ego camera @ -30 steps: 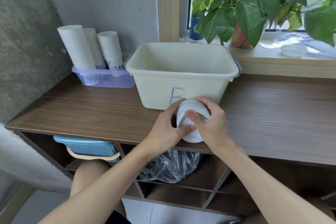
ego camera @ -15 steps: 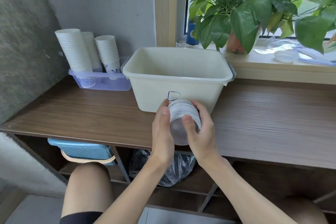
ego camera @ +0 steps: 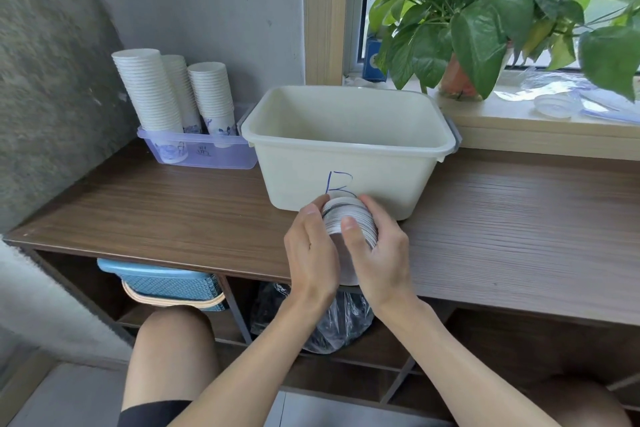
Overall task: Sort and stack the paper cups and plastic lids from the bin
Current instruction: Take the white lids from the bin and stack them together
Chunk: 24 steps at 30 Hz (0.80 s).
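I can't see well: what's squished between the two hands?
In the head view, a stack of cups lies between the left hand and the right hand, gripped from both sides.

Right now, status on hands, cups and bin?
Left hand and right hand both clamped on nested cup stack. Stack tilted, over counter edge. Cream bin just behind; nothing blocking.

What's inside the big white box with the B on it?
The white bin looks empty: only its bare inner walls show. The very bottom near the front is hidden behind its front wall, so something flat could lie there unseen.
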Motion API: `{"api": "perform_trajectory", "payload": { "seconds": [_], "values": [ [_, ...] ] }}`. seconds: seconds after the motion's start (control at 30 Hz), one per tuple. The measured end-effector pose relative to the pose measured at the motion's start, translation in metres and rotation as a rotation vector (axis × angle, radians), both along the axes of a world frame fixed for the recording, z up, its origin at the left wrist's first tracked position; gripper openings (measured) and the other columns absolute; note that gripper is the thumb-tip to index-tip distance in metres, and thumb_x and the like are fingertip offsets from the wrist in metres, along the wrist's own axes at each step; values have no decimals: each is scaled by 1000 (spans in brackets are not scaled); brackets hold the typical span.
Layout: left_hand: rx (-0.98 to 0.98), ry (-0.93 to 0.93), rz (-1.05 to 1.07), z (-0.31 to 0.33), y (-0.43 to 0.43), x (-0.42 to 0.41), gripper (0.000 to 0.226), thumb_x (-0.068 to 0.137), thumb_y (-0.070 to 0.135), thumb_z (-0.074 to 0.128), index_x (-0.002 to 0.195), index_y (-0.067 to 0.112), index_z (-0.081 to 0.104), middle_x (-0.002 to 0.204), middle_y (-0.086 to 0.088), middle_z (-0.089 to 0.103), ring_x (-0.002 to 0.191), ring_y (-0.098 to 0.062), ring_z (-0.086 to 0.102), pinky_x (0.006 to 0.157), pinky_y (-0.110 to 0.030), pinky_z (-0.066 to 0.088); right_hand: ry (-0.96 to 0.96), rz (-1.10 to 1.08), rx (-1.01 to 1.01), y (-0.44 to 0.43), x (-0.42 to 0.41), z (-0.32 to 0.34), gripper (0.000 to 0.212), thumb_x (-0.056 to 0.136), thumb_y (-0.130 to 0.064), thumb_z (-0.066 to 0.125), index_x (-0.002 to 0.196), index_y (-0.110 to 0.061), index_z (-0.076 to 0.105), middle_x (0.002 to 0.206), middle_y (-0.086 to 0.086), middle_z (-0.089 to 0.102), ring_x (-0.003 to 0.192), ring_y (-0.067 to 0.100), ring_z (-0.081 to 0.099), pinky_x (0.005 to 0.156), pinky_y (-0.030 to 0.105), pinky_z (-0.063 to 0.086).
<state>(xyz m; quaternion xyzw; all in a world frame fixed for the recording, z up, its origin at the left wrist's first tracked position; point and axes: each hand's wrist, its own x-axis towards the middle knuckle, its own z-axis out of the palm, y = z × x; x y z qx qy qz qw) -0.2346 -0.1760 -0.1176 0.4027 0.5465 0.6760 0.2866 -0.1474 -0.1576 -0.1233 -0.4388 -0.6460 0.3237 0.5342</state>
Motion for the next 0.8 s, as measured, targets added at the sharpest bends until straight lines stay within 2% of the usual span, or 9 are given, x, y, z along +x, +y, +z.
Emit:
{"api": "perform_trajectory", "payload": {
  "seconds": [0.07, 0.17, 0.27, 0.33, 0.4, 0.53, 0.6, 0.67, 0.8],
  "values": [
    [9, 32, -42, -3, -2, -2, 51, 86, 53, 27, 111, 34, 67, 120, 6, 71, 119, -8, 61, 106, -40, 46, 9, -24, 6, 2, -1, 1, 74, 76, -60, 50, 129, -9, 57, 117, -10, 59, 109, -7, 52, 98, 9, 38],
    [-5, 164, -162, -7, -7, -9, 70, 87, 63, 37, 142, 22, 49, 142, 10, 55, 133, 2, 47, 115, -28, 36, 217, -40, -82, 4, 1, 6, 64, 73, -61, 54, 120, -18, 62, 112, -14, 64, 107, -5, 58, 94, 14, 43],
    [-38, 297, -269, -9, -9, -13, 92, 78, 81, 44, 151, 25, 34, 142, 27, 40, 131, 20, 34, 105, -2, 26, 370, -25, -124, 5, 4, 9, 41, 78, -50, 58, 107, -22, 64, 102, -12, 69, 99, -6, 62, 83, 9, 44],
    [-75, 320, -266, -8, -7, -13, 88, 78, 74, 48, 151, 26, 35, 144, 20, 43, 130, 16, 38, 100, 1, 27, 359, 3, -153, 6, 6, 8, 47, 77, -50, 59, 114, -20, 62, 108, -13, 67, 104, -6, 60, 85, 10, 44],
    [-69, 348, -234, -9, -5, -13, 85, 79, 70, 48, 149, 23, 38, 145, 11, 46, 131, 7, 43, 101, -1, 31, 325, 32, -161, 6, 9, 6, 56, 74, -50, 62, 121, -19, 59, 115, -11, 64, 110, -2, 59, 89, 14, 46],
    [-45, 343, -207, -13, -3, -10, 94, 78, 79, 48, 150, 20, 38, 146, 6, 48, 134, -2, 45, 109, -20, 38, 219, 70, -128, 6, 12, 8, 80, 64, -63, 62, 128, -17, 56, 121, -9, 62, 114, -1, 57, 95, 17, 46],
    [-43, 339, -204, -13, -3, -10, 102, 74, 87, 45, 150, 19, 39, 146, 5, 50, 135, -5, 46, 110, -24, 40, 183, 73, -113, 7, 12, 9, 81, 63, -64, 61, 129, -17, 56, 120, -12, 62, 114, -4, 56, 95, 15, 45],
    [-45, 325, -206, -13, -1, -10, 100, 76, 85, 47, 148, 17, 42, 144, 3, 54, 133, -7, 50, 110, -30, 43, 165, 62, -122, 10, 11, 9, 81, 63, -66, 61, 128, -18, 57, 121, -11, 62, 114, -4, 55, 96, 16, 44],
    [-32, 289, -206, -15, 3, -11, 87, 80, 73, 54, 142, 13, 48, 136, 0, 59, 127, -9, 55, 102, -26, 48, 150, 36, -108, 16, 10, 3, 76, 67, -68, 60, 124, -16, 60, 118, -4, 65, 112, 6, 59, 99, 30, 48]
  ]
}}
